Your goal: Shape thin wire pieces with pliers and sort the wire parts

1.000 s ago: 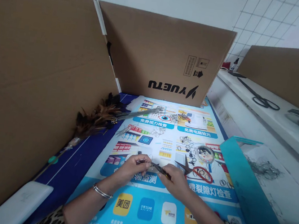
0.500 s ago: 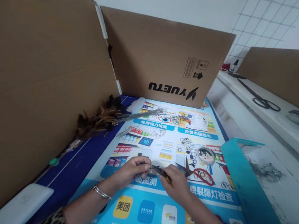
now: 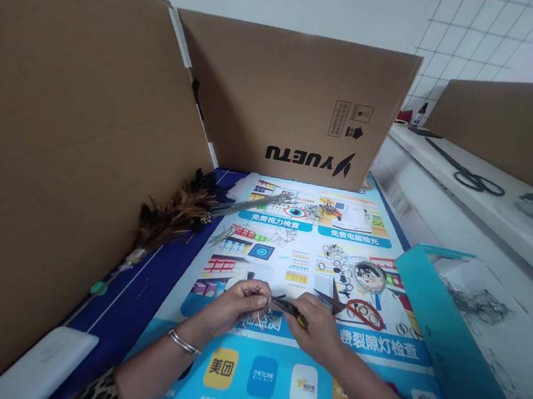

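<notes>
My left hand (image 3: 246, 304) is closed, its thumb and fingers pinching a thin, bent metal wire (image 3: 260, 315) that curves out below the fingertips. Wrapped in my right hand (image 3: 314, 322) is a pair of pliers (image 3: 290, 308) with dark jaws and yellow-black handles. The jaws point left and reach to the wire by my left fingertips; whether they grip it I cannot tell. Just beyond my right hand lie scissors with red handles (image 3: 365, 314). A round tape roll (image 3: 369, 277) and several small black rings lie behind them.
A teal box (image 3: 444, 331) holding tangled wire stands at the right. Feathers (image 3: 174, 217) and a bundle of straight wires (image 3: 251, 205) lie at the left. Cardboard panels (image 3: 288, 98) wall the back and left. Black scissors (image 3: 477, 181) rest on the right ledge.
The wire by my left fingertips now shows as a longer curve hanging downward. Both hands stay in nearly the same place, with the pliers still in my right hand.
</notes>
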The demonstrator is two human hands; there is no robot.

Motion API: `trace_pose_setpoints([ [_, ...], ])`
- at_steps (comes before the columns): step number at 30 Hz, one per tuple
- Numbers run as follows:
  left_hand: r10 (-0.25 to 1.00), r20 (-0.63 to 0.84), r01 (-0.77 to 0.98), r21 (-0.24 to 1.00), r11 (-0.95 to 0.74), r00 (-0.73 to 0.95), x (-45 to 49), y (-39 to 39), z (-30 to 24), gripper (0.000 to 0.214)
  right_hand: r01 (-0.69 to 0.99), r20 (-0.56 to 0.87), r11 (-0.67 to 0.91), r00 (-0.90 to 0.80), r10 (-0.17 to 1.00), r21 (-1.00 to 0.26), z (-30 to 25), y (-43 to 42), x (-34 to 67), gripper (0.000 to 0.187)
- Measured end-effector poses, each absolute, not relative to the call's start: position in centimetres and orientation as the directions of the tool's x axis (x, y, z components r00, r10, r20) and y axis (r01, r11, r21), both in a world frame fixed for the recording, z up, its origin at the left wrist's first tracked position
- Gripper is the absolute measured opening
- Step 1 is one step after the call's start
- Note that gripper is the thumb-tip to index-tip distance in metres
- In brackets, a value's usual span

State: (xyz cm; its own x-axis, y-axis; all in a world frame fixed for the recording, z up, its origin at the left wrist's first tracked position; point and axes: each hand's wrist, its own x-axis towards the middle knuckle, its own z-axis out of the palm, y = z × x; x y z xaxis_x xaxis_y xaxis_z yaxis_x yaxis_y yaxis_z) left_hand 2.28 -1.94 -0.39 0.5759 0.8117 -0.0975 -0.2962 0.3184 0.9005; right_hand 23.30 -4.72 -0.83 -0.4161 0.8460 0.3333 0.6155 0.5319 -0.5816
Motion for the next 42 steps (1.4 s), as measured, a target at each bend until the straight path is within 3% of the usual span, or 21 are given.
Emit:
trace_pose_setpoints([
  [12, 0.863, -0.082, -0.168, 0.968, 0.189, 0.498, 2.40, -1.82, -0.17, 0.018, 0.663, 0.304, 0.510, -0.410, 0.860, -0.548, -1.09, -4.66, 23.33, 0.016],
  [27, 0.903, -0.028, 0.056, 0.998, 0.004, 0.428, 2.47, -1.52, -0.57, 0.015, 0.784, 0.240, 0.475, -0.410, 0.880, -0.401, -0.43, -4.80, 23.47, 0.011],
  [42, 0.906, -0.054, 0.053, 0.998, 0.034, 0.420, 2.60, -1.67, -0.25, 0.014, 0.768, 0.196, 0.460, -0.417, 0.887, -0.446, -0.83, -4.75, 23.35, 0.010],
])
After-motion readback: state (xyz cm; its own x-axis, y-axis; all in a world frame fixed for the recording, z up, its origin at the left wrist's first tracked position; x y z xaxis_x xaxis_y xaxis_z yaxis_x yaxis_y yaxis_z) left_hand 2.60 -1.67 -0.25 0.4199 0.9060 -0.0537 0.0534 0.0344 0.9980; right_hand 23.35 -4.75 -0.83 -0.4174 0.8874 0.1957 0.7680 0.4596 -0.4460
